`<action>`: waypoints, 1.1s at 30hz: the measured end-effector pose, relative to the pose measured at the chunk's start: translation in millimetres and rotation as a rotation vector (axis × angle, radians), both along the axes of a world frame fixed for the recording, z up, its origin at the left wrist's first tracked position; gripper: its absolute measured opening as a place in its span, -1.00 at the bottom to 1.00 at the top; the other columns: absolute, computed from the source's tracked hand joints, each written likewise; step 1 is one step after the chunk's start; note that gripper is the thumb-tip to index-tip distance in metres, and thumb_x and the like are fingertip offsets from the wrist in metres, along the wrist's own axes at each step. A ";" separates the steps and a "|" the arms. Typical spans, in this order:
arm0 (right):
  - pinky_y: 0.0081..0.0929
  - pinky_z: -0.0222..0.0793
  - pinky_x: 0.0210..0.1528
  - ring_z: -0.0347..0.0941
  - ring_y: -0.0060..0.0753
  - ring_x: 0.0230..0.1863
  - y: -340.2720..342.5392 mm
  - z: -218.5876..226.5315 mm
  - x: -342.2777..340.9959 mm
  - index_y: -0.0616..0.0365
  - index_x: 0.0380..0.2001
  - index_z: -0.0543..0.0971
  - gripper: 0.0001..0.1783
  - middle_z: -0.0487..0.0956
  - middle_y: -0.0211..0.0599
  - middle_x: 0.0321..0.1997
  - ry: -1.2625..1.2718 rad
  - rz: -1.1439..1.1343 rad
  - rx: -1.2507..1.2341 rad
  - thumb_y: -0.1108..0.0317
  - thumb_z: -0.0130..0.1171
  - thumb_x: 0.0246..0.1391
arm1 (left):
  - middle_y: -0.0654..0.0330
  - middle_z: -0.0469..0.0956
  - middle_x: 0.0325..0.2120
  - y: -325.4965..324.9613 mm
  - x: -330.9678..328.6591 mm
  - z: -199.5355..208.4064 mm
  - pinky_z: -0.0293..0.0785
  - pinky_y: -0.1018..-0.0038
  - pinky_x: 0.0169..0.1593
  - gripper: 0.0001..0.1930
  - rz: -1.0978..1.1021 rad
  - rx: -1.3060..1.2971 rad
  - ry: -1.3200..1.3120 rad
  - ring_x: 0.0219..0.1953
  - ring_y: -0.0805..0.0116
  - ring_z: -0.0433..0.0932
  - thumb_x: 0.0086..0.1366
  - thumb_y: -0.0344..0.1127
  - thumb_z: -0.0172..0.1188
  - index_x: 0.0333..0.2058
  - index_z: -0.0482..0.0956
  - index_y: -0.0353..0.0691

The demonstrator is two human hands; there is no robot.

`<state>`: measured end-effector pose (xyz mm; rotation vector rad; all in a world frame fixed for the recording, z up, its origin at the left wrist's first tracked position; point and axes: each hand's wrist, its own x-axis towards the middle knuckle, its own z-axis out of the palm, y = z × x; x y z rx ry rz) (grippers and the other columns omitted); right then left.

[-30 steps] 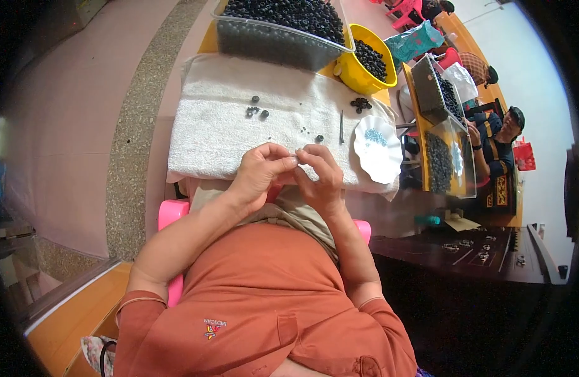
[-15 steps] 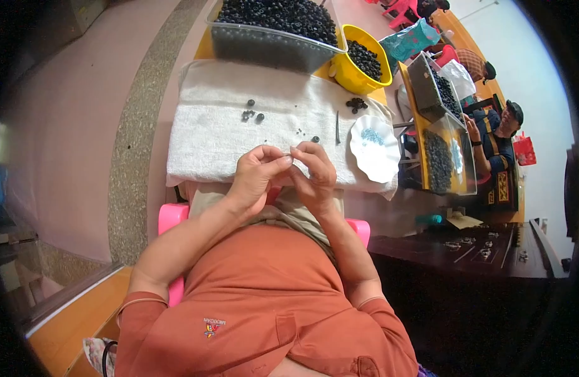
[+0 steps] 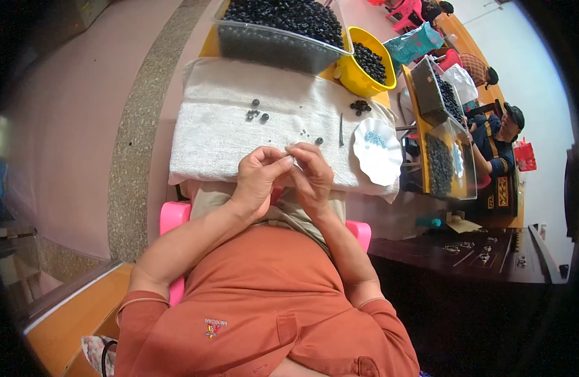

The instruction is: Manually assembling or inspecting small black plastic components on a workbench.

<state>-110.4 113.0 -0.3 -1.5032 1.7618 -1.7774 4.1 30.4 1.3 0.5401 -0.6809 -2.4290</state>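
My left hand (image 3: 257,179) and my right hand (image 3: 312,177) meet over the near edge of a white towel (image 3: 208,138). Thumb and fingers of each are pinched together at one spot; whatever lies between them is too small to make out. Just beyond my right hand sits a small round black piece (image 3: 319,141). Farther left on the cloth are loose black pieces (image 3: 264,117) and tiny bits beside them. A thin dark tool, perhaps tweezers (image 3: 341,129), lies left of a white scalloped dish (image 3: 367,164) holding small pale blue pieces (image 3: 375,139).
A clear bin (image 3: 270,47) full of black pieces stands at the far edge, next to a yellow tub (image 3: 350,78) of the same. A small black cluster (image 3: 360,107) lies near the dish. At right, a person (image 3: 494,138) sits by more bins (image 3: 441,164). Pink chair arms (image 3: 174,217) flank me.
The view has shifted slightly, so the table things appear a little farther right and lower. My hands stay pinched together in nearly the same pose.
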 end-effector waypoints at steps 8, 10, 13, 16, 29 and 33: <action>-0.45 0.46 -0.06 0.53 -0.29 -0.09 0.6 -1.8 -5.4 0.27 -0.13 0.56 -0.64 0.54 -0.14 -0.11 0.040 0.023 0.007 0.69 0.24 -0.06 | 0.25 0.56 -0.36 -12.6 0.2 12.4 0.55 0.56 -0.25 -0.86 -0.134 -0.082 -0.060 -0.35 0.53 0.54 0.26 -0.51 0.21 -0.22 0.48 -0.28; -0.44 0.46 -0.10 0.54 -0.28 -0.12 1.4 -1.7 -8.8 0.26 -0.13 0.55 -0.63 0.54 -0.15 -0.12 0.084 0.038 0.026 0.66 0.28 -0.08 | 0.23 0.57 -0.35 -18.0 1.4 16.9 0.55 0.58 -0.25 -0.85 -0.153 -0.156 -0.072 -0.35 0.53 0.55 0.25 -0.51 0.22 -0.22 0.47 -0.29; -0.45 0.46 -0.10 0.53 -0.28 -0.13 2.2 2.8 -14.2 0.25 -0.13 0.55 -0.62 0.54 -0.16 -0.13 0.098 0.041 0.051 0.65 0.31 -0.10 | 0.20 0.58 -0.34 -25.9 2.8 16.8 0.56 0.59 -0.24 -0.84 -0.180 -0.278 -0.104 -0.35 0.53 0.57 0.25 -0.51 0.23 -0.22 0.47 -0.30; -0.47 0.46 -0.10 0.53 -0.32 -0.14 4.2 5.8 -19.1 0.26 -0.13 0.55 -0.62 0.53 -0.18 -0.12 0.149 0.073 0.086 0.63 0.33 -0.09 | 0.20 0.59 -0.35 -29.2 2.6 15.8 0.56 0.60 -0.23 -0.83 -0.192 -0.324 -0.119 -0.34 0.52 0.58 0.23 -0.50 0.24 -0.22 0.47 -0.29; -0.48 0.48 -0.17 0.56 -0.30 -0.18 7.0 9.8 -23.2 0.25 -0.13 0.57 -0.59 0.55 -0.14 -0.17 0.167 0.108 0.081 0.59 0.37 -0.14 | 0.23 0.56 -0.37 -22.3 1.7 11.5 0.58 0.55 -0.22 -0.86 -0.167 -0.208 -0.129 -0.32 0.49 0.58 0.23 -0.52 0.24 -0.31 0.44 -0.23; -0.42 0.50 -0.22 0.58 -0.18 -0.24 6.0 15.6 -21.0 0.24 -0.15 0.58 -0.58 0.57 -0.10 -0.19 0.373 0.021 0.054 0.58 0.37 -0.18 | 0.22 0.56 -0.37 -20.3 0.5 8.0 0.58 0.55 -0.22 -0.87 -0.180 -0.178 -0.114 -0.32 0.50 0.58 0.24 -0.51 0.24 -0.31 0.45 -0.24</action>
